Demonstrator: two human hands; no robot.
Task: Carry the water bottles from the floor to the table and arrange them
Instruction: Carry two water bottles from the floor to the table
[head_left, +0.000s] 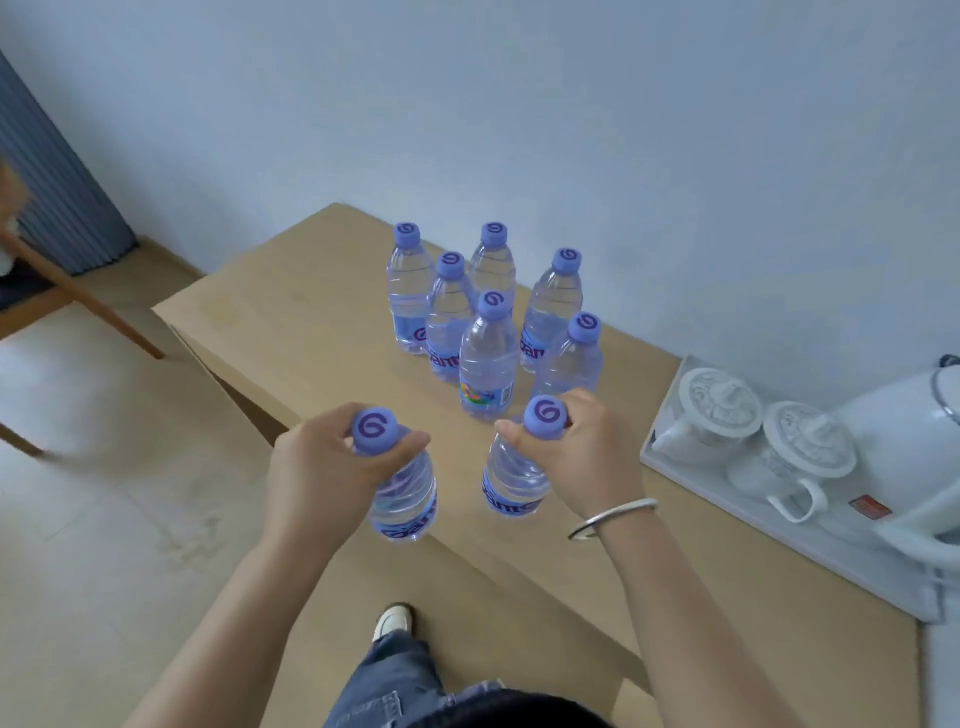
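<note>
I see the wooden table (675, 545) running from the near right toward the wall, and on its right side a white tray (779, 540) holding two lidded white cups (769, 441) and a white kettle (909, 467). A wooden chair (78, 296) stands off to the left on the pale floor. Near the table's far end six water bottles (488, 332) stand upright in a close cluster: clear ribbed plastic, purple caps with a swirl mark, purple-lettered labels low on the body. My left hand (317, 467) grips the neck of one more bottle (402, 493), fingers curled just under its cap, the bottle hanging over the table's left edge. My right hand (582, 457), a silver bangle (613, 517) on its wrist, clenches the neck of another bottle (514, 483) above the tabletop, just in front of the cluster. I cannot tell whether either one touches the wood
</note>
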